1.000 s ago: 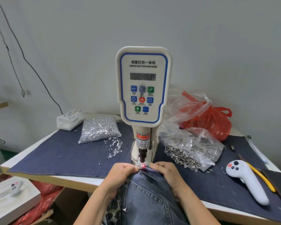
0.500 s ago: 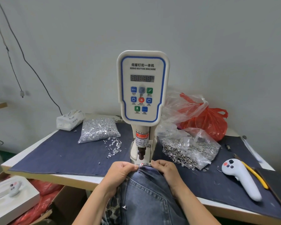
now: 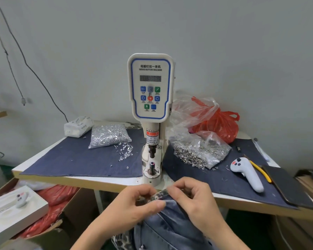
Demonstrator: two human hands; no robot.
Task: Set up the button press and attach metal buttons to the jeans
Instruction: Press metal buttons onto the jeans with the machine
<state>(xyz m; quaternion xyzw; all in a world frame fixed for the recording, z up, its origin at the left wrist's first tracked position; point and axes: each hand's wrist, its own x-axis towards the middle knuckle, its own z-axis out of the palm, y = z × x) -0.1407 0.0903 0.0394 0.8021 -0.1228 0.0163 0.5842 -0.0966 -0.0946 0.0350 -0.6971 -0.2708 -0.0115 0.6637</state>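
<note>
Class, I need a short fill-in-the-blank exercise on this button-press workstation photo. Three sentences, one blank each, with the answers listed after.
1. Both hands, the left hand and the right hand, pinch the waistband of the ____.
2. The label on the press reads SERVO ____ MACHINE.
3. The white handheld controller lies on the ____ side of the press.

Answers: jeans; BUTTON; right

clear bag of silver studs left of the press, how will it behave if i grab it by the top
The clear plastic bag of silver studs slumps flat on the dark blue denim mat, so probably floppy and heavy for its size. Loose studs lie scattered beside it, so it may spill more.
</note>
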